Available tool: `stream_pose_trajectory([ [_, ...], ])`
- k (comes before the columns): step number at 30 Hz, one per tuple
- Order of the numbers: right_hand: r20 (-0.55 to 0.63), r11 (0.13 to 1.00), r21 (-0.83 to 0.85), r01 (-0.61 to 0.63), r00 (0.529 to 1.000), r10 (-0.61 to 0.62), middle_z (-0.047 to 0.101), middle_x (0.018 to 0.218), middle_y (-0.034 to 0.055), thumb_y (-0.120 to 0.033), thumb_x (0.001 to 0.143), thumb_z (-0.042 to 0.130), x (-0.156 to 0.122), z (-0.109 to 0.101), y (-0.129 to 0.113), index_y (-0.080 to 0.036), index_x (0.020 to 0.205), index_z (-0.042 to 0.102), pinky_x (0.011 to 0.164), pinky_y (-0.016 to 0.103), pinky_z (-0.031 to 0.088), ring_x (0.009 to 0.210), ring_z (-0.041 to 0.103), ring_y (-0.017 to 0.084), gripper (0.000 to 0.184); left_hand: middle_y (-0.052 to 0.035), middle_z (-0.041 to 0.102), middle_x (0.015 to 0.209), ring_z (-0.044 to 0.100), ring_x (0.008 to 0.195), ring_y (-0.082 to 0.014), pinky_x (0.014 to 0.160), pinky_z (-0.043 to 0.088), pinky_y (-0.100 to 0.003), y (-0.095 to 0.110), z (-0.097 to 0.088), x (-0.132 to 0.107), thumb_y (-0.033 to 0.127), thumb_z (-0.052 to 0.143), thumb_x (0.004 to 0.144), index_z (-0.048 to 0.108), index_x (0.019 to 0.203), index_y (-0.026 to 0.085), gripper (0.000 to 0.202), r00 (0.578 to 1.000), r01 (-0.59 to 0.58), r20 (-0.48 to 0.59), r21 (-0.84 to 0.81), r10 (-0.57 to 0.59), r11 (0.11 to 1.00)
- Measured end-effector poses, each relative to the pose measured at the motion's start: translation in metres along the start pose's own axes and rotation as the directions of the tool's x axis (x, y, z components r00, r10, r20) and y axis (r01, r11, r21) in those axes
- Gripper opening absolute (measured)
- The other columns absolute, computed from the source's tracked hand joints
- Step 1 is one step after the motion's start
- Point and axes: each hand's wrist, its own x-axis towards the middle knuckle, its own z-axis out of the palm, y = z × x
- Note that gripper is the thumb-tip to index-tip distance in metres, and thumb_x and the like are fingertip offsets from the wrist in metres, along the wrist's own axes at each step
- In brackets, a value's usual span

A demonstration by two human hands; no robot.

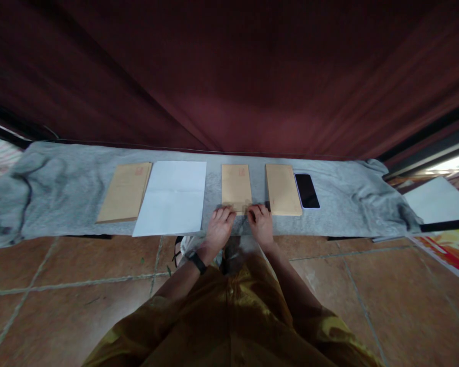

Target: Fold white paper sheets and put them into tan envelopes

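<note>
Envelope (pixel 236 186) edge apparently under left grip (pixel 219 225)

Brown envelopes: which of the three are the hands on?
The middle envelope: left hand and right hand rest at its near edge. The left envelope lies beyond the white sheet, the right envelope beside the phone.

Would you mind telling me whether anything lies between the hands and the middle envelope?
Nothing visible does. The left hand and right hand touch the near edge of the middle envelope. The paper on its left and the right envelope lie apart from it on the cloth.
</note>
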Motion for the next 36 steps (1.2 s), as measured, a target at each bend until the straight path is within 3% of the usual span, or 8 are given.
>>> stream_pose_trajectory([
  [3,0.018,1.0,-0.023,-0.012,1.0,0.013,0.066,0.109,0.0086,-0.027,0.102,0.051,-0.001,0.001,0.0,-0.024,0.109,0.067,0.096,0.039,0.044,0.106,0.059,0.025,0.018,-0.0134,0.061,0.141,0.053,0.134,-0.0278,0.112,0.043,-0.045,0.011,0.005,-0.009,0.013,0.047,0.098,0.059,0.133,0.016,0.037,0.994,-0.101,0.028,-0.023,0.102,0.995],
  [5,0.021,0.999,-0.031,-0.02,1.0,0.021,0.067,0.11,0.0092,-0.026,0.102,0.052,-0.002,0.001,0.0,-0.023,0.109,0.067,0.096,0.04,0.043,0.107,0.059,0.026,0.017,-0.0144,0.058,0.145,0.049,0.139,-0.0265,0.118,0.039,-0.045,0.016,0.01,-0.013,0.016,0.045,0.101,0.055,0.138,0.014,0.039,0.993,-0.11,0.033,-0.03,0.111,0.993],
  [13,-0.014,1.0,0.005,0.022,1.0,-0.022,0.067,0.116,0.0116,-0.026,0.103,0.047,-0.007,0.0,-0.002,-0.022,0.116,0.067,0.1,0.043,0.044,0.112,0.058,0.027,0.024,-0.0188,0.05,0.154,0.04,0.148,-0.0296,0.125,0.031,-0.047,0.012,0.011,-0.013,0.029,0.047,0.102,0.048,0.147,0.006,0.05,0.98,-0.155,0.127,0.016,0.151,0.988],
  [18,0.042,0.981,0.082,0.178,0.982,-0.182,0.06,0.14,0.0132,-0.027,0.105,0.042,-0.022,-0.002,-0.008,-0.021,0.135,0.061,0.112,0.05,0.042,0.135,0.049,0.028,0.036,-0.0198,0.044,0.158,0.032,0.152,-0.031,0.126,0.028,-0.048,0.011,0.012,-0.017,0.026,0.047,0.099,0.044,0.15,0.004,0.055,0.966,-0.206,0.171,0.063,0.192,0.977],
  [22,0.139,0.965,0.113,0.238,0.958,-0.252,0.058,0.145,0.0129,-0.028,0.106,0.037,-0.032,-0.001,-0.012,-0.02,0.149,0.049,0.118,0.051,0.039,0.138,0.05,0.026,0.046,-0.0229,0.042,0.159,0.029,0.154,-0.0287,0.127,0.028,-0.048,0.013,0.016,-0.019,0.012,0.04,0.095,0.044,0.149,0.001,0.055,0.969,-0.195,0.172,0.087,0.178,0.977],
  [25,0.167,0.968,0.069,0.24,0.954,-0.249,0.055,0.149,0.0135,-0.029,0.107,0.036,-0.034,0.0,-0.015,-0.018,0.152,0.046,0.122,0.051,0.034,0.142,0.047,0.026,0.048,-0.0229,0.042,0.159,0.031,0.153,-0.0274,0.127,0.029,-0.047,0.012,0.016,-0.02,0.011,0.038,0.095,0.043,0.15,0.001,0.056,0.97,-0.189,0.169,0.07,0.175,0.98],
  [31,0.201,0.967,0.036,0.254,0.946,-0.256,0.05,0.155,0.0133,-0.032,0.107,0.038,-0.029,-0.001,-0.018,-0.018,0.155,0.043,0.124,0.053,0.032,0.147,0.043,0.027,0.05,-0.0201,0.044,0.158,0.033,0.152,-0.0255,0.126,0.03,-0.045,0.001,0.007,-0.021,0.028,0.044,0.101,0.039,0.153,0.007,0.056,0.978,-0.156,0.136,-0.032,0.159,0.987],
  [36,0.216,0.957,0.069,0.281,0.932,-0.29,0.052,0.153,0.0117,-0.03,0.106,0.041,-0.027,-0.005,-0.013,-0.02,0.147,0.054,0.123,0.052,0.034,0.145,0.046,0.026,0.044,-0.0161,0.048,0.156,0.037,0.15,-0.0244,0.125,0.029,-0.045,-0.005,-0.002,-0.023,0.033,0.042,0.105,0.047,0.148,0.012,0.049,0.985,-0.111,0.133,-0.03,0.114,0.993],
])
